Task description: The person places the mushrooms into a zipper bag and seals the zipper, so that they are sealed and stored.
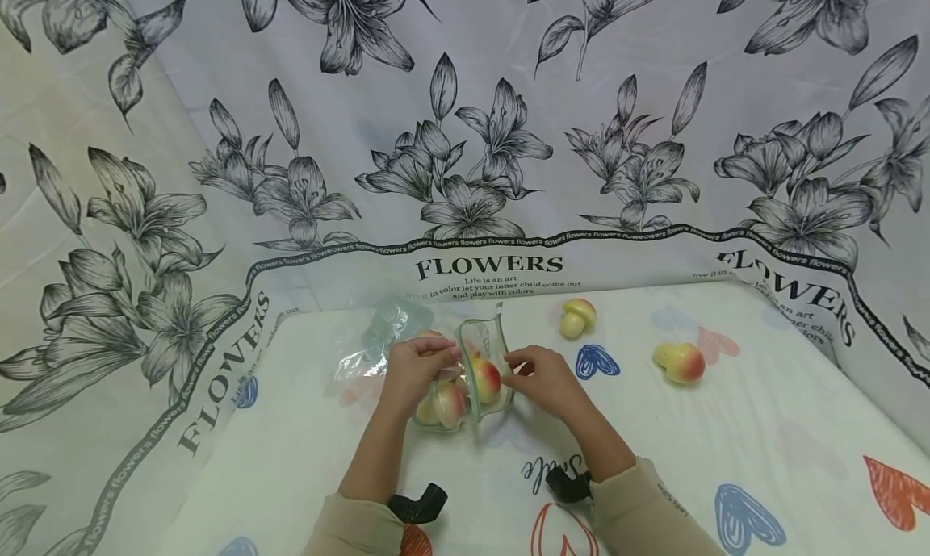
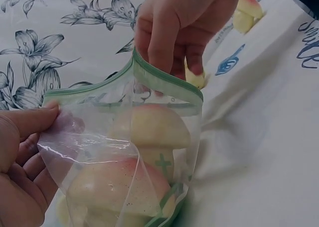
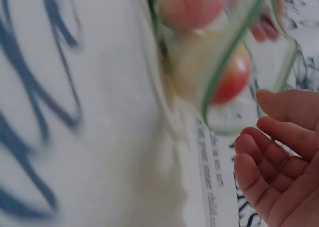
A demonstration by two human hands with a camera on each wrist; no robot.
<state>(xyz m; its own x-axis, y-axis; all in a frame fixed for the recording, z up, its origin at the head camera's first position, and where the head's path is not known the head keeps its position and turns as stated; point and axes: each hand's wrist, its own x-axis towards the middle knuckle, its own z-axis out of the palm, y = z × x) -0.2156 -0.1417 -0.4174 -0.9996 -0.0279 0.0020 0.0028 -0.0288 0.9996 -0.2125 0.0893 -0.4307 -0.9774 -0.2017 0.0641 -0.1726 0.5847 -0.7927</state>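
Note:
A clear zip bag [image 1: 471,330] with a green seal stands with its mouth spread, holding several yellow-and-red toy mushrooms [image 2: 149,127]. My left hand [image 1: 416,372] pinches the bag's edge between thumb and fingers at the left. Across the mouth, my right hand [image 1: 543,376] is at the opposite rim, thumb and fingertips close to the film. In the right wrist view the right hand [image 3: 281,160] has loosely bent fingers and a gap between thumb and forefinger. Part of the bag's contents is hidden behind the left hand in the head view.
Toy mushrooms lie loose on the cloth, one at the back [image 1: 577,318] and one farther right [image 1: 680,362]. Behind my left hand lies a crumpled clear plastic piece [image 1: 392,323] with a pale green part. A flower-printed curtain [image 1: 472,177] rises behind the table.

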